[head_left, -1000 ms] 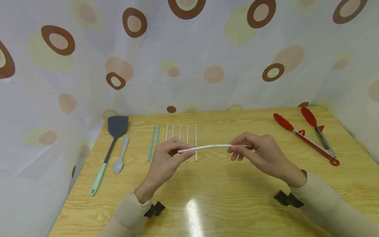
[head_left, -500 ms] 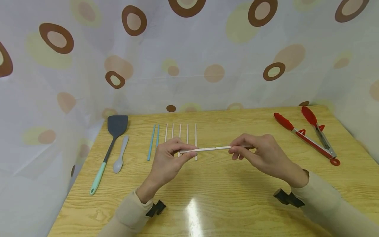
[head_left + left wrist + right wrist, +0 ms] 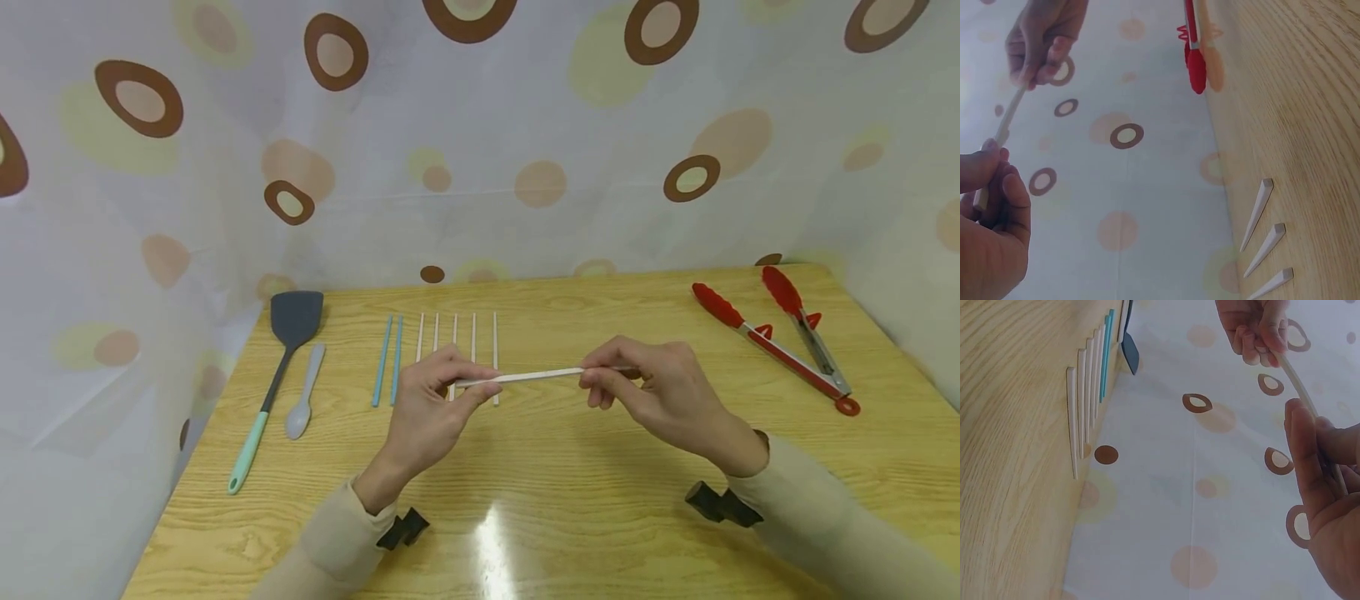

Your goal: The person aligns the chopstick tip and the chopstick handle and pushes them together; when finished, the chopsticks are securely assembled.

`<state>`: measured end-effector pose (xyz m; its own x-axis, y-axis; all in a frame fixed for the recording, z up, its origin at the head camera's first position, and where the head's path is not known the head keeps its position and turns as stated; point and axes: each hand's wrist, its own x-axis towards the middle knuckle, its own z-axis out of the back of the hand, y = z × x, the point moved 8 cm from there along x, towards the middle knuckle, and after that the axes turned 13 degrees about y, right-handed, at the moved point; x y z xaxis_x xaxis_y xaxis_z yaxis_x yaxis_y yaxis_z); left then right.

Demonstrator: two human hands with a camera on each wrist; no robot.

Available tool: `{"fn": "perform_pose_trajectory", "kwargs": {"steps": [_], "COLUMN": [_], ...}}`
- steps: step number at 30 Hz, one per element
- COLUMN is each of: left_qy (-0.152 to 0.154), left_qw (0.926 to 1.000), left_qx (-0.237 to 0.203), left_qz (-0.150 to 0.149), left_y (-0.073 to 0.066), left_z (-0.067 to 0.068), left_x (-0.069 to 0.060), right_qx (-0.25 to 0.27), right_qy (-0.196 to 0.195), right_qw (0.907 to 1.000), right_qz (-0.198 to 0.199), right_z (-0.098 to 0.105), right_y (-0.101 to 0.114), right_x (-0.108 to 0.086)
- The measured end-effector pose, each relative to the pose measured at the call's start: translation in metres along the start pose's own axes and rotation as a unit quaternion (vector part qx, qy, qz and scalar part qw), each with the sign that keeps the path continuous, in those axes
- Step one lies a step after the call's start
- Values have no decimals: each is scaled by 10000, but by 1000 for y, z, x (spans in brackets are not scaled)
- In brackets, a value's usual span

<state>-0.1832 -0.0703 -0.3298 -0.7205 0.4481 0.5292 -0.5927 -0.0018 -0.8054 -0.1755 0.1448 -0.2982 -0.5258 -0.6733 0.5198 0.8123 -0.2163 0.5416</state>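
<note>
A slim white chopstick (image 3: pixel 536 376) spans level between both hands above the table. My left hand (image 3: pixel 427 412) pinches its left end between thumb and fingers. At the other end, my right hand (image 3: pixel 667 392) grips it the same way, with the tip hidden partly behind the fingers. The stick looks straight from hand to hand in the head view; in the right wrist view the chopstick (image 3: pixel 1296 380) appears slightly bent. Behind the left hand, several white chopsticks (image 3: pixel 495 350) lie side by side, and two blue chopsticks (image 3: pixel 382 362) lie left of them.
On the wooden table (image 3: pixel 570 517), a dark spatula (image 3: pixel 296 318) with a mint handle and a grey spoon (image 3: pixel 306 396) lie at the left. Spread red-tipped tongs (image 3: pixel 795 358) lie at the right. A patterned curtain (image 3: pixel 487 225) hangs behind the table.
A second ago the held stick showed a kink and a break line near its middle, like two pieces end to end. Now it runs straight with no visible gap. Both hands barely moved.
</note>
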Motion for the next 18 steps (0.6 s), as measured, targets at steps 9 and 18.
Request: {"fn": "perform_pose_trajectory", "kwargs": {"steps": [9, 18], "left_qy": [-119, 315], "left_qw": [9986, 9843], "left_qx": [511, 1619], "left_qz": [-33, 626], "left_y": [0, 3], "left_z": [2, -9], "left_x": [2, 9], "right_qx": [-227, -1851], "right_qy": [-46, 452], "right_qw": [9997, 9811], "right_qz": [81, 350], "right_z": [1, 10], "right_y": [-1, -23], "right_x": [4, 19]}}
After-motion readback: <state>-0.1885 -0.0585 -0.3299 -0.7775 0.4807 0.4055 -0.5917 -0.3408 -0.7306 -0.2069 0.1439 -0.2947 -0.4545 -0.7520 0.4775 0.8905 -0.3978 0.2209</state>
